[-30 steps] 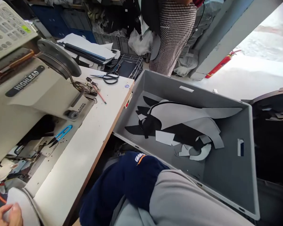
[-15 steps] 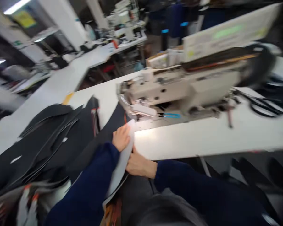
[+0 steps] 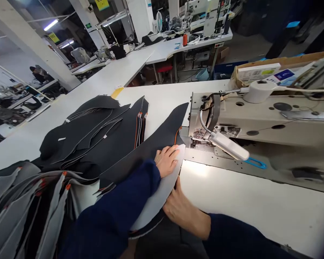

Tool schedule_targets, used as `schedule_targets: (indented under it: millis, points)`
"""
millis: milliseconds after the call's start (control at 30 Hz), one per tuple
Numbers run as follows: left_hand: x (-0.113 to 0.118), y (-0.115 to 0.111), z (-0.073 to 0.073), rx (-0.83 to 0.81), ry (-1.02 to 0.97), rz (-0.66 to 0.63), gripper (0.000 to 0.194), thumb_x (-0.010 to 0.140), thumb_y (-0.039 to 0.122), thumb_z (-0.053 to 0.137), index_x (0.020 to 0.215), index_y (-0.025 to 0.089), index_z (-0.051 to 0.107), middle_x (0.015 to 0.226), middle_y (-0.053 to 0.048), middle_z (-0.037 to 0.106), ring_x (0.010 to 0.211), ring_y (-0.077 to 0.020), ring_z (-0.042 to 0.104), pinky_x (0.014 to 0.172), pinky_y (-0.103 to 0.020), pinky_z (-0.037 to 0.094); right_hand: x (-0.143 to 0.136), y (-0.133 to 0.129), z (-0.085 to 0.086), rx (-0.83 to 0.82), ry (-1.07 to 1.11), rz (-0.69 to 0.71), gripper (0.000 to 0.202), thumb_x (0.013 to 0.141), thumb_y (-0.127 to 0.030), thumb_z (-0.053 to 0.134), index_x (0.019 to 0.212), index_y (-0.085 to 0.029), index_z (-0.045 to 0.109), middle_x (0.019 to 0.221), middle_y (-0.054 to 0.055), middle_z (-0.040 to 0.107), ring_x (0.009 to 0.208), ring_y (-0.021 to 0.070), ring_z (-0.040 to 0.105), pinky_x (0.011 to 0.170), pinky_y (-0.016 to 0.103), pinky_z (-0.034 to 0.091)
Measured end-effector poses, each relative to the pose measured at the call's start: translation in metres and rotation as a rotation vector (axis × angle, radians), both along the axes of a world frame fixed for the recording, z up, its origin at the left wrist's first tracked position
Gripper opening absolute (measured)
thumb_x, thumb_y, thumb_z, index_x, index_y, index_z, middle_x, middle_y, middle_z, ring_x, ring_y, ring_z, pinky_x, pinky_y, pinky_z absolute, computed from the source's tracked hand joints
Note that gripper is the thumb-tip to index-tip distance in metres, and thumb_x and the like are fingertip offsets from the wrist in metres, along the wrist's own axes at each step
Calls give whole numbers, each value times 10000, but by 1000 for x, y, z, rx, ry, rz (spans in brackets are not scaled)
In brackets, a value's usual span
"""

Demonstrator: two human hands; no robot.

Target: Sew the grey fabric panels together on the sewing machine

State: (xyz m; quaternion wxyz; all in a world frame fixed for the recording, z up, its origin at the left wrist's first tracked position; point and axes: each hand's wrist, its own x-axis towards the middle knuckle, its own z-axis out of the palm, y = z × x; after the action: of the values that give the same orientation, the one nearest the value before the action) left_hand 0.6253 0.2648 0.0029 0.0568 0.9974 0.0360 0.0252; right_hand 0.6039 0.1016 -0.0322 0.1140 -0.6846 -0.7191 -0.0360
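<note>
My left hand lies flat, fingers stretched, on the pale grey backing of a fabric panel. My right hand grips that panel's right edge, with the thumb along the edge and the other fingers partly hidden. Beneath and beyond it stretches a black panel with an orange line near its far end. The panels' tip lies just left of the needle area of a sewing machine. A small white lamp on a bendy neck hangs there, and blue thread snips lie partly behind it.
Black cut pieces are stacked on the white table to the left. Grey-backed pieces with orange tips hang in folds at lower left. A thread cone and a cardboard box stand behind the machine.
My view has swung left and become sharper, so the machine sits further right and larger. Both hands stay on the grey-backed panel, in much the same pose.
</note>
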Motion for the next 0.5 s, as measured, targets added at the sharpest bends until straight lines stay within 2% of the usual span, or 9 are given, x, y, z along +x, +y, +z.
schedule_targets:
  millis: [133,300,500]
  points:
    - [9,4,-1,4,-6,-20,432,919,284,378,1338,208,454,1514,-45,362,1344,-241,327,914,-436,422,1,2,-6,5,12,-3,293,873,-261,513,1101,-201,687,1248,159,591,1218,447,423,956,831,202]
    - [12,4,-4,4,-29,-16,430,911,285,397,1330,207,458,1503,-35,383,1318,-231,366,910,-426,415,1,2,-10,4,9,0,270,868,-273,518,1054,-199,698,1225,160,601,1202,459,427,947,845,174]
    - [13,4,-3,7,-16,-45,449,919,291,380,1354,205,451,1504,-24,385,1310,-222,369,924,-418,405,6,-2,-4,-45,-27,34,265,875,-241,512,1063,-163,683,1159,165,623,1172,423,455,958,841,122]
